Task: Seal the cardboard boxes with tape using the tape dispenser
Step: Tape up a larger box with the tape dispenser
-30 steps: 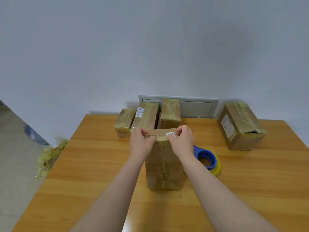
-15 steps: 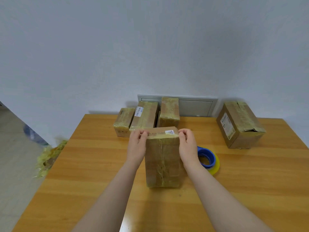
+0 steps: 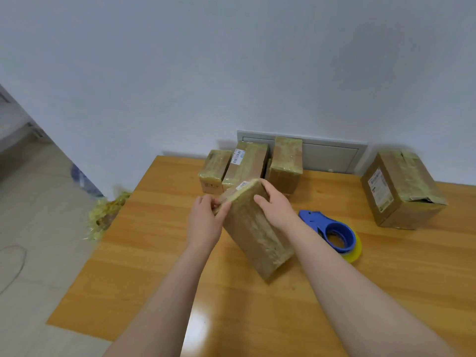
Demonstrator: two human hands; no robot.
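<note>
Over on the left, a crumpled heap of yellowish tape scraps (image 3: 105,215) lies on the pale floor, just beside the left edge of the orange-brown wooden surface (image 3: 154,253). At the far edge of that surface, against the white wall, three taped boxes stand close together: a small low cardboard box (image 3: 215,167), a slanted cardboard box with a white barcode label (image 3: 247,161) and an upright cardboard box (image 3: 286,163). A grey wall panel (image 3: 329,155) shows behind them.

Nearer, in the middle, the left hand (image 3: 206,222) has its grip clenched on the far left corner of the tape-wrapped brown cardboard box (image 3: 255,230), fingers and thumb pinching that corner. This box is tilted, its top leaning to the far left and its lower end down at the surface. A small white label sits on its top face. The right hand (image 3: 275,207) grasps the top of the same box from the right, fingers curled over the upper edge and thumb on the near face.

Just right of the right forearm, the blue plastic tape dispenser (image 3: 332,233) lies flat on the surface, holding a roll of yellowish clear tape, apart from the held box. Further right, near the far edge, a large taped cardboard box with a white side label (image 3: 401,189) stands well apart from the rest, with one top flap edge torn.
</note>
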